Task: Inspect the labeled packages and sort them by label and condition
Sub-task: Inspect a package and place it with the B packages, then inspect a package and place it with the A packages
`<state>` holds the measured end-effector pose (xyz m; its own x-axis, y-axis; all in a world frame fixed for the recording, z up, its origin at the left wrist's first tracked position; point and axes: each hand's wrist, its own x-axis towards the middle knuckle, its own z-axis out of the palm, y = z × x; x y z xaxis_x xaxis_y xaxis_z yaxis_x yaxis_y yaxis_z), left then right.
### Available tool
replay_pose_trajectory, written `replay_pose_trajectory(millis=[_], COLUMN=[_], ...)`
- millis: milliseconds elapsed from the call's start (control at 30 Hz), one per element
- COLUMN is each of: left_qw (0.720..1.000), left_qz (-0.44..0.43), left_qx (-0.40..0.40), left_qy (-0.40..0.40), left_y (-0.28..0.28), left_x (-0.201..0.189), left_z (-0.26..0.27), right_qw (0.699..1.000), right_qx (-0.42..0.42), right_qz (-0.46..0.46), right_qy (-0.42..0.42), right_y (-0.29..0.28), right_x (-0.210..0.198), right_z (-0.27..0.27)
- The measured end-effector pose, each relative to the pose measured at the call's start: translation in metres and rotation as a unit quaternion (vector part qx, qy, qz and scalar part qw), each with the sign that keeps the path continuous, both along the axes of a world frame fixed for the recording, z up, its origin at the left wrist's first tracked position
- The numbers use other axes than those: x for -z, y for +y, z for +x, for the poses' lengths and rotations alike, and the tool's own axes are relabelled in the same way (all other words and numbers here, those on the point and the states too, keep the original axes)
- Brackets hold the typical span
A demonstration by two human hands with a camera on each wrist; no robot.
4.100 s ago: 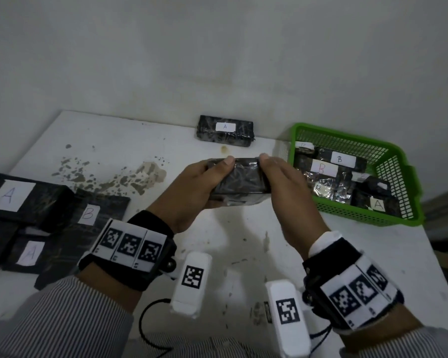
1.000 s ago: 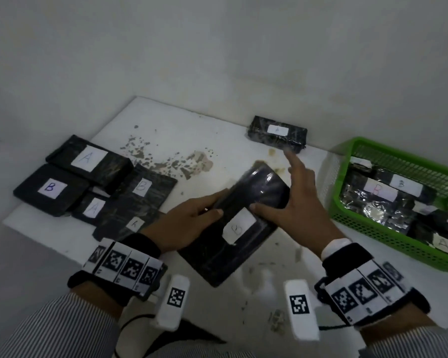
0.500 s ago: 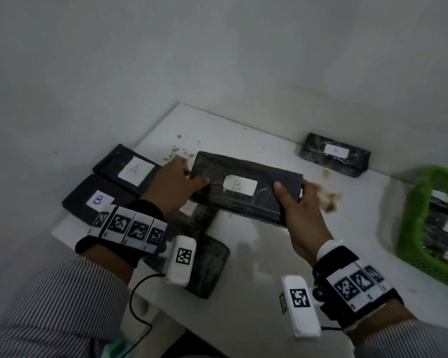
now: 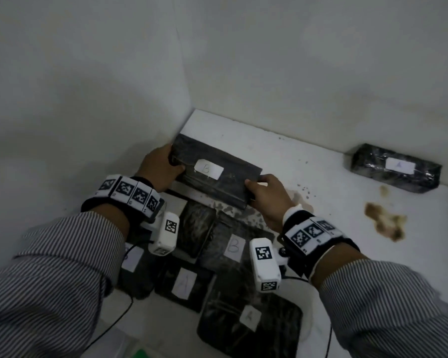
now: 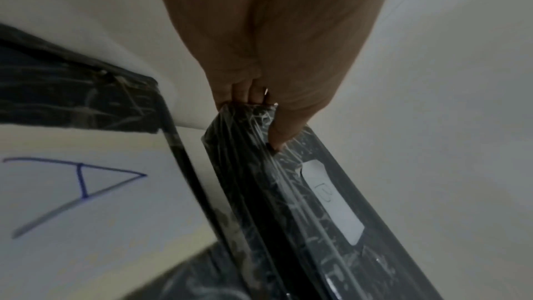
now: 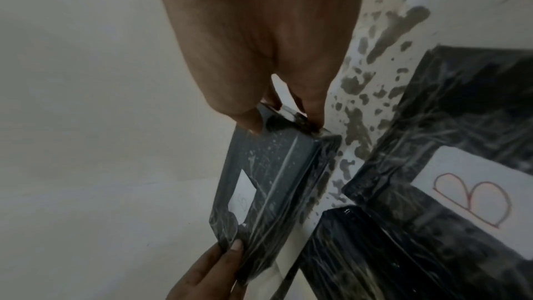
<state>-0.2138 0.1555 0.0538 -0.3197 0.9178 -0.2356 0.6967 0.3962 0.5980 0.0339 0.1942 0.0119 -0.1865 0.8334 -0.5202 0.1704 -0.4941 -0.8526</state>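
Now, the white surface [image 4: 308,254] spreads out under both hands, stained with dark speckles just past the right hand and a brown smear farther off to its right. Down below the wrists sits a cluster of black wrapped packages: one with an A label [image 4: 248,329] nearest the body, another A package [image 4: 184,282] beside it, and a B package [image 4: 233,248] lying between the two forearms. Held between the hands is the B-labelled package [image 4: 215,177], long and flat, wrapped in shiny film, its label facing up, right at the corner where the two walls meet. From the head view I cannot tell whether its underside touches the surface. The left hand [image 4: 159,169] grips its far-left end, thumb on top and fingers curled round the edge, as the left wrist view shows [image 5: 277,76]. The right hand [image 4: 268,197] pinches the near-right end, thumb on the top face [image 6: 251,54], fingers wrapped under. Well off to the right of the right hand, against the back wall, lies a lone small A package [image 4: 396,167].
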Motion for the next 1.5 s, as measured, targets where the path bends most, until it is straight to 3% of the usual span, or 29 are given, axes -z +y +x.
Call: replay_pose_trajectory(millis=[233,533,633,800,933,1133,1367,1500], left_qw=[0.997,0.988,0.993,0.994,0.987,0.976,0.970,0.975], left_qz=[-0.063,-0.077,-0.024,0.015,-0.012,-0.080,-0.116,-0.079], left_qx=[0.002,0.033,0.070,0.102,0.124,0.124,0.093,0.061], left_qy=[0.051,0.130,0.096,-0.039,-0.101,-0.160,-0.194,-0.197], left_y=[0.011,0.021,0.029,0.051,0.078,0.133,0.180,0.172], left_x=[0.033,0.012,-0.002,-0.016,-0.013,0.001,0.031,0.050], left_z=[-0.021,0.014,0.058,0.153,0.227,0.326,0.394,0.407], right_qw=[0.998,0.999,0.998,0.980,0.958,0.942,0.980,0.984], right_qx=[-0.047,-0.033,0.007,0.108,0.198,0.252,0.157,0.155], right_qz=[-0.015,-0.011,0.021,0.083,0.094,0.092,0.025,0.038], right_qy=[-0.043,-0.040,-0.061,-0.148,-0.183,-0.202,-0.122,-0.085], right_y=[0.012,0.013,0.021,0.033,0.046,0.077,0.121,0.126], right_x=[0.012,-0.001,-0.010,-0.013,-0.019,-0.017,-0.003,0.001], right_z=[-0.018,0.012,0.046,0.131,0.208,0.307,0.361,0.365])
